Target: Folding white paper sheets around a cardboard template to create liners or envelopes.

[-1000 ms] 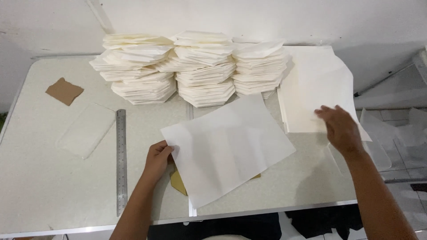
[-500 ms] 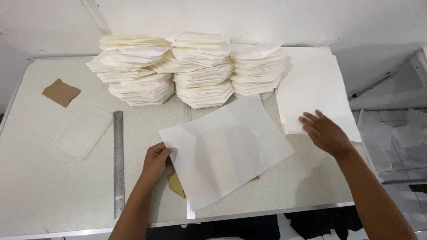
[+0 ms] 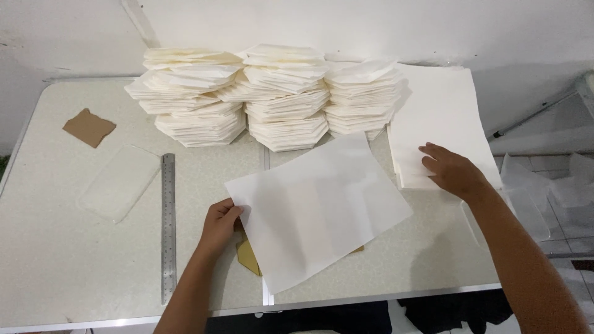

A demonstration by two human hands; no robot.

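3 folded-paper stacks (image 3: 272, 99) wall the back, bare table (image 3: 62, 260) front-left, seemingly unobstructed

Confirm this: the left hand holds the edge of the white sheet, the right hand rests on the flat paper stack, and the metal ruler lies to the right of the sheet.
Not quite. In the head view the metal ruler lies left of the white sheet, beyond the left hand. The rest holds.

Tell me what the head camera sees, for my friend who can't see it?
A person's left hand holds the edge of a white paper sheet on a table, while the right hand rests on a stack of sheets. Behind are piles of folded paper; a metal ruler lies to the left.
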